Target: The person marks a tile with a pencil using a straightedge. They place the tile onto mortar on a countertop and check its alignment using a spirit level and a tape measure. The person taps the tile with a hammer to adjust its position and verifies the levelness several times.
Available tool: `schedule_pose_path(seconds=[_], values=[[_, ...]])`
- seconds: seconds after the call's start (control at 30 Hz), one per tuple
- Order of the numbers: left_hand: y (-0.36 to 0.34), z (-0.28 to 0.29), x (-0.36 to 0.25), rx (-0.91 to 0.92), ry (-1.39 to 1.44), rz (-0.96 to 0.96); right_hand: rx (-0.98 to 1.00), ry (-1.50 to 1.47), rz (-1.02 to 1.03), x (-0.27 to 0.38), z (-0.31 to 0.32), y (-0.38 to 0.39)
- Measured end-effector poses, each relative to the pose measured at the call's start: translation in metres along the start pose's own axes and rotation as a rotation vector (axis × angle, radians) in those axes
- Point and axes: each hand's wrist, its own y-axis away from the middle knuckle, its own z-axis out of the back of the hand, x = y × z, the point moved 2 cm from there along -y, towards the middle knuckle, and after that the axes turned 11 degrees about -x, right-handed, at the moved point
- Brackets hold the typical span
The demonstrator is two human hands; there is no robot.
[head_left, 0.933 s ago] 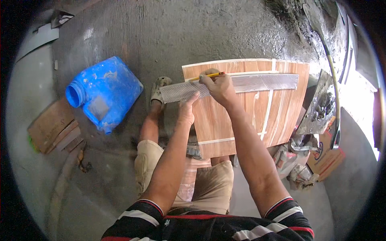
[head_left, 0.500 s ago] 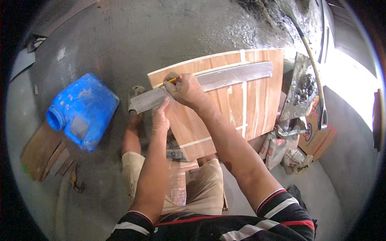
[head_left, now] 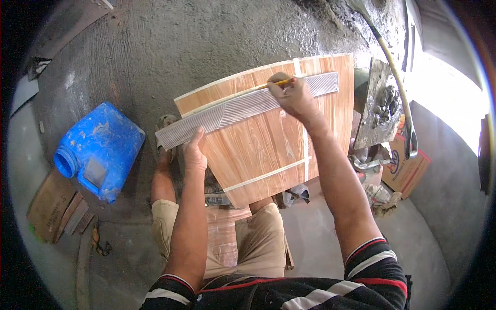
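A wood-patterned tile (head_left: 268, 142) with pale cross lines lies in front of me above my knees. Across its far part rests a long ribbed grey strip (head_left: 248, 107), its left end sticking out past the tile. My left hand (head_left: 194, 155) grips the strip near that end, thumb on top and the other fingers mostly hidden. Pinched in my right hand (head_left: 298, 101) is a yellow pencil (head_left: 282, 82), at the strip's far edge right of the middle. The pencil's tip is hard to make out.
A blue plastic jug (head_left: 106, 147) lies at left, beside stacked cardboard (head_left: 49, 206). At right are a mortar-covered board (head_left: 377, 111), a long-handled shovel (head_left: 395, 67), a cardboard box (head_left: 408, 168) and crumpled bags (head_left: 374, 157). Wet grey mortar (head_left: 217, 36) spreads beyond the tile.
My right hand has slid rightward along the strip's far edge with the pencil. My left hand stays by the strip's left end. The whole view has shifted slightly.
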Motion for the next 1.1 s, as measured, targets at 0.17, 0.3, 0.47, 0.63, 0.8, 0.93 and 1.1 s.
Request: schedule_pose_path(seconds=[0.17,0.3,0.47,0.63,0.8,0.93,1.1], values=[[-0.005,0.005,0.003,0.013,0.031,0.0,-0.04,-0.037,-0.122,-0.044,0.04,-0.009],[-0.006,0.003,0.005,0.026,0.019,-0.064,-0.082,0.037,-0.17,-0.073,0.073,-0.015],[-0.005,0.004,0.005,0.018,0.0,-0.097,-0.244,-0.069,-0.233,-0.083,0.098,-0.013],[-0.013,0.014,0.008,0.11,-0.013,-0.083,-0.416,-0.01,-0.428,-0.098,0.114,0.011],[-0.021,0.029,0.008,0.155,0.466,0.117,-0.424,0.073,-0.402,-0.107,0.09,0.048],[-0.026,0.053,0.003,0.186,0.509,0.101,-0.347,-0.02,-0.621,-0.103,0.066,0.065],[-0.013,0.079,0.005,0.068,0.423,0.107,-0.435,-0.857,-0.979,-0.099,0.015,0.094]])
